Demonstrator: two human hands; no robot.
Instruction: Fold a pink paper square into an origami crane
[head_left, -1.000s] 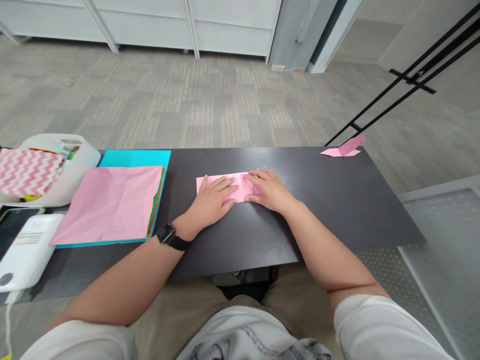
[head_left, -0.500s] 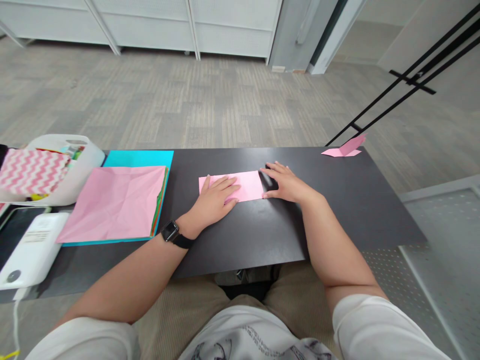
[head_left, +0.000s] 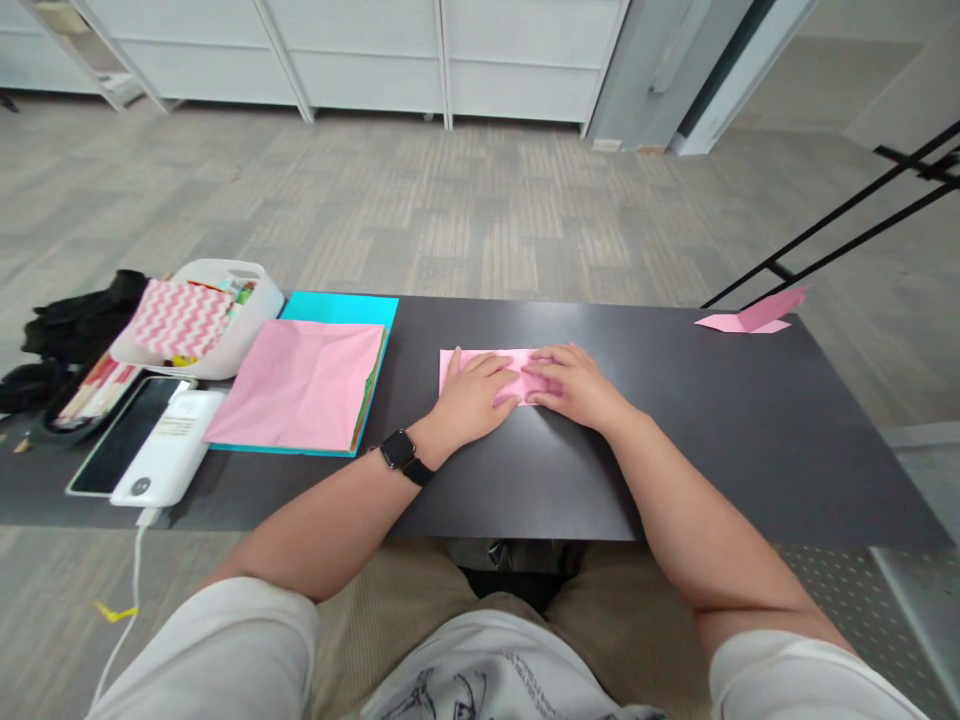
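A folded strip of pink paper (head_left: 521, 359) lies flat on the dark table in front of me. Over its left and middle part rests my left hand (head_left: 474, 397), palm down, fingers stretched out and a watch at the wrist. My right hand (head_left: 582, 388) covers the strip's right end, its fingers spread and pointing left across the paper. The fingertips of both hands come close together near the middle. Under the right hand the end of the strip is hidden.
To the left, a stack of coloured paper (head_left: 300, 385) with a pink sheet on top lies beside a white basket (head_left: 259, 320), a phone (head_left: 131, 435) and a white power bank (head_left: 171, 450) with a cable. A folded pink paper piece (head_left: 750, 318) stands at the far right corner.
My right hand has moved left from beside the strip's right edge onto the paper. The left hand still lies on it. The whole view has shifted, showing more of the left side.
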